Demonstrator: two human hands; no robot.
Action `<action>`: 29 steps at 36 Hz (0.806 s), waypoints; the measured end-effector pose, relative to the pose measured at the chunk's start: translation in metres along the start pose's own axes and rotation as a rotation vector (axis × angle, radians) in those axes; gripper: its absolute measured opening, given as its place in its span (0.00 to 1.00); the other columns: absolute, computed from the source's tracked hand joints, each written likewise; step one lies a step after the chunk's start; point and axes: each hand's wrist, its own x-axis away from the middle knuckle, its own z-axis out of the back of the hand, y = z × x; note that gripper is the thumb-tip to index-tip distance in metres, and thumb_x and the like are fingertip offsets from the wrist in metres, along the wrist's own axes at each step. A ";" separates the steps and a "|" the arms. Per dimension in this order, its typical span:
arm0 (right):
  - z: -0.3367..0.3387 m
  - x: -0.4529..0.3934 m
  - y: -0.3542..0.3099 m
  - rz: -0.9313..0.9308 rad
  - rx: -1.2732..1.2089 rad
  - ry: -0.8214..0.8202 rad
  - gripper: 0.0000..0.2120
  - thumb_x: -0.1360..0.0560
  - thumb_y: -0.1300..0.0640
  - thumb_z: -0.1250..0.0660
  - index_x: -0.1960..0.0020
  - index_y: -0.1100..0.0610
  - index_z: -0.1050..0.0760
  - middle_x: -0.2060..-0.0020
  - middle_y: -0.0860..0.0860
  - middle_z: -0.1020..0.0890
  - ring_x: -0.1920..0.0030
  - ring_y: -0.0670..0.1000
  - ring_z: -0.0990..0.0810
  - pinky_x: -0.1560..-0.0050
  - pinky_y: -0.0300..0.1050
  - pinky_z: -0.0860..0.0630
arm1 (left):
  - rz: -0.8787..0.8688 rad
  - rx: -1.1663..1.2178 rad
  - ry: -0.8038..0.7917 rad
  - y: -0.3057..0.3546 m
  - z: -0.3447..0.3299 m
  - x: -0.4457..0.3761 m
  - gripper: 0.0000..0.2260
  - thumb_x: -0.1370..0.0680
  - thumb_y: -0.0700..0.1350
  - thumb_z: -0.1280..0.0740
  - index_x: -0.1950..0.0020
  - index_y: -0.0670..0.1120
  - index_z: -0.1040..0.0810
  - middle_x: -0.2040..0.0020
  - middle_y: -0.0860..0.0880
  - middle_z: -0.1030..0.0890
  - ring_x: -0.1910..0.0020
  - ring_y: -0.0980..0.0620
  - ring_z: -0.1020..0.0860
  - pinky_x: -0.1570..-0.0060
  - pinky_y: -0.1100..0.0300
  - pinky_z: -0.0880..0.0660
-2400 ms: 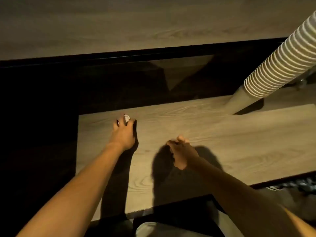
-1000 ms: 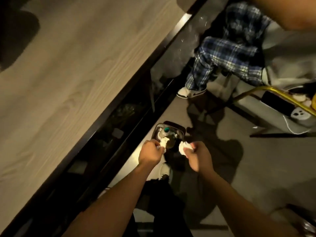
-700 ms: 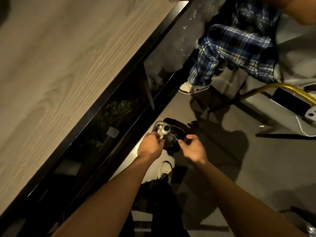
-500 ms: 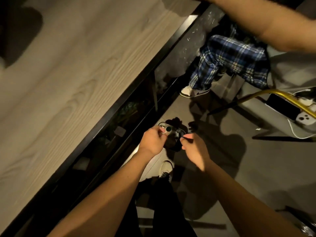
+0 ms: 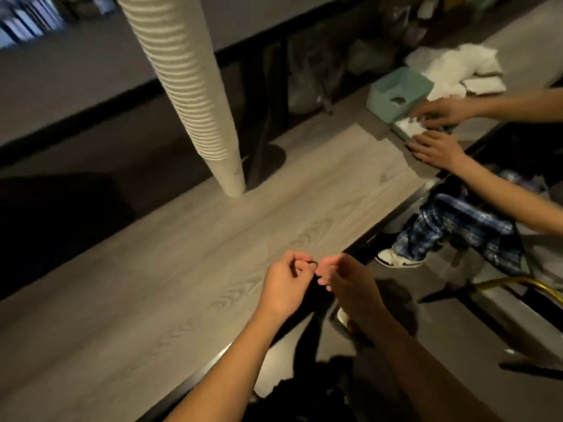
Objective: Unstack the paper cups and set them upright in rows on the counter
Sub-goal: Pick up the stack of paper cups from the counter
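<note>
Your left hand (image 5: 285, 287) and right hand (image 5: 350, 287) meet fingertip to fingertip at lower centre of the frame, over the counter's (image 5: 182, 269) near edge. The left seems to pinch something small and dark, though blur hides what; whether the right grips anything, you cannot tell. The stack of paper cups (image 5: 195, 86) stands up-left of both hands, well apart, its long axis running to the top edge. Your left hand is nearer.

Matt wood-grain counter (image 5: 189, 269); ribbed paper cup stack (image 5: 195, 95).
</note>
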 end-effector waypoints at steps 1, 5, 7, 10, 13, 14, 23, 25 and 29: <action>-0.025 0.003 -0.029 0.046 0.021 -0.011 0.08 0.35 0.46 0.30 0.61 0.50 0.20 0.66 0.54 0.15 0.63 0.51 0.17 0.56 0.51 0.23 | -0.021 0.005 0.045 0.006 0.032 0.000 0.08 0.24 0.36 0.33 0.54 0.49 0.22 0.61 0.51 0.20 0.65 0.63 0.24 0.59 0.70 0.28; -0.065 0.001 -0.071 0.146 0.070 -0.037 0.09 0.23 0.66 0.30 0.56 0.53 0.23 0.68 0.47 0.18 0.65 0.43 0.19 0.57 0.41 0.25 | -0.056 -0.044 0.118 0.015 0.082 -0.007 0.07 0.24 0.37 0.33 0.53 0.49 0.21 0.59 0.51 0.18 0.59 0.54 0.21 0.52 0.57 0.24; -0.089 0.004 -0.097 0.146 0.029 -0.062 0.07 0.23 0.64 0.29 0.54 0.54 0.23 0.63 0.51 0.19 0.62 0.46 0.20 0.54 0.44 0.25 | -0.104 -0.062 0.140 0.023 0.117 -0.013 0.05 0.24 0.40 0.32 0.52 0.50 0.21 0.58 0.52 0.18 0.57 0.53 0.20 0.52 0.55 0.23; -0.114 0.002 -0.131 0.209 0.020 -0.071 0.02 0.22 0.58 0.28 0.50 0.53 0.21 0.58 0.53 0.17 0.58 0.49 0.19 0.56 0.44 0.24 | -0.186 -0.077 0.169 0.043 0.160 -0.025 0.05 0.24 0.44 0.31 0.52 0.54 0.21 0.57 0.55 0.19 0.56 0.55 0.20 0.55 0.59 0.23; -0.128 0.001 -0.161 0.268 0.032 -0.060 0.06 0.23 0.55 0.28 0.46 0.54 0.20 0.55 0.52 0.15 0.54 0.49 0.17 0.54 0.43 0.21 | -0.234 -0.071 0.239 0.071 0.190 -0.033 0.04 0.24 0.44 0.31 0.50 0.52 0.20 0.58 0.56 0.20 0.58 0.60 0.22 0.62 0.74 0.29; -0.130 0.001 -0.170 0.275 0.033 -0.066 0.08 0.23 0.54 0.27 0.45 0.54 0.20 0.54 0.51 0.15 0.53 0.48 0.17 0.52 0.43 0.20 | -0.241 -0.058 0.267 0.080 0.196 -0.036 0.04 0.24 0.44 0.31 0.49 0.50 0.20 0.58 0.56 0.20 0.58 0.61 0.22 0.63 0.76 0.30; -0.119 -0.052 -0.218 0.408 0.083 -0.065 0.12 0.24 0.62 0.28 0.43 0.51 0.23 0.51 0.46 0.18 0.52 0.44 0.18 0.46 0.46 0.19 | -0.326 -0.122 0.447 0.152 0.208 -0.083 0.23 0.27 0.52 0.28 0.35 0.49 0.27 0.43 0.52 0.23 0.43 0.54 0.25 0.45 0.61 0.27; -0.113 -0.071 -0.231 0.458 0.106 -0.049 0.20 0.26 0.62 0.26 0.37 0.51 0.27 0.43 0.47 0.21 0.48 0.42 0.20 0.43 0.46 0.21 | -0.347 -0.156 0.527 0.166 0.207 -0.095 0.31 0.30 0.56 0.27 0.31 0.48 0.32 0.37 0.50 0.28 0.35 0.50 0.30 0.38 0.54 0.29; -0.109 -0.110 -0.260 0.478 0.190 -0.058 0.41 0.28 0.62 0.25 0.21 0.52 0.42 0.25 0.52 0.33 0.28 0.51 0.31 0.30 0.51 0.30 | -0.301 -0.119 0.572 0.183 0.204 -0.115 0.44 0.34 0.58 0.24 0.25 0.49 0.41 0.29 0.48 0.33 0.28 0.49 0.36 0.31 0.48 0.33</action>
